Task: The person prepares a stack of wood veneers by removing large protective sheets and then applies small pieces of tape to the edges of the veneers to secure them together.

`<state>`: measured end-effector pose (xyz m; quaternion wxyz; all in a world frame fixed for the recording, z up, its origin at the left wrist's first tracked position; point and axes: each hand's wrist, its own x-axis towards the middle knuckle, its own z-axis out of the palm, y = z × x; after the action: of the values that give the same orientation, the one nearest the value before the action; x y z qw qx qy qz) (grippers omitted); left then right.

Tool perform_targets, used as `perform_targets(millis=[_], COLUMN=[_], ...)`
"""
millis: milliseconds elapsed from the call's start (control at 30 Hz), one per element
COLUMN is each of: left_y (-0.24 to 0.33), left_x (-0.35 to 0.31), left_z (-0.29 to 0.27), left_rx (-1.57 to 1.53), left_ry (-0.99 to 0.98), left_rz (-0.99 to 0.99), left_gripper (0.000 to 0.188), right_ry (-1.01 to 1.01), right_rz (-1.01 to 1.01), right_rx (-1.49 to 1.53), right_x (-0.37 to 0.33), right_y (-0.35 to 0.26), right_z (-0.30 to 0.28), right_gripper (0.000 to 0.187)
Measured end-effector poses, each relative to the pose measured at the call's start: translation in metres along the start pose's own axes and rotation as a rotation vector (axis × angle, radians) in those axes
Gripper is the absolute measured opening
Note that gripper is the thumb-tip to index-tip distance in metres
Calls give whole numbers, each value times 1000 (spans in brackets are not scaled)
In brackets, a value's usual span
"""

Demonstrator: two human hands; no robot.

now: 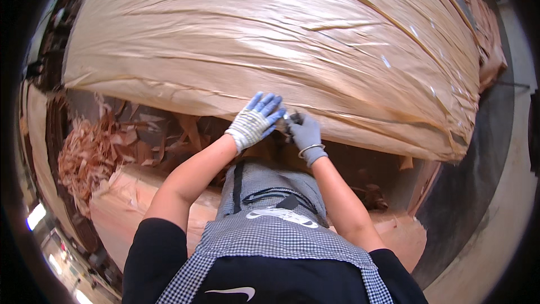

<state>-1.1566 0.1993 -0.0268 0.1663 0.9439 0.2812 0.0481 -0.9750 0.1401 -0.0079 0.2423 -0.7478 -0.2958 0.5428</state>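
Note:
A large stack of thin tan wood veneer sheets (270,39) spreads out in front of me, its surface wrinkled and wavy. My left hand (256,121), in a white striped glove with blue fingers, rests on the near edge with its fingers stretched out. Close beside it, my right hand (305,135) wears a blue-grey glove with dark fingertips and a band at the wrist. Its fingers are curled together at the veneer's edge. Something small and shiny shows at those fingertips, too little of it to name.
Torn veneer scraps (93,155) lie heaped at the left below the stack. A lower pale wood stack (129,202) is near my body on both sides. More veneer (486,34) hangs at the far right. A dark floor strip (478,191) runs along the right.

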Motion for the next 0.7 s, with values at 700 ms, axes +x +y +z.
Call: perform_targets(millis=[700], left_y=[246], left_x=[218], left_z=[60], left_rx=[15], left_ry=[-10], left_rz=[230], left_gripper=[60], right_ry=[299], right_rz=[122], right_rx=[513], right_x=[-146], right_y=[151], right_z=[-274], right_gripper=[17])
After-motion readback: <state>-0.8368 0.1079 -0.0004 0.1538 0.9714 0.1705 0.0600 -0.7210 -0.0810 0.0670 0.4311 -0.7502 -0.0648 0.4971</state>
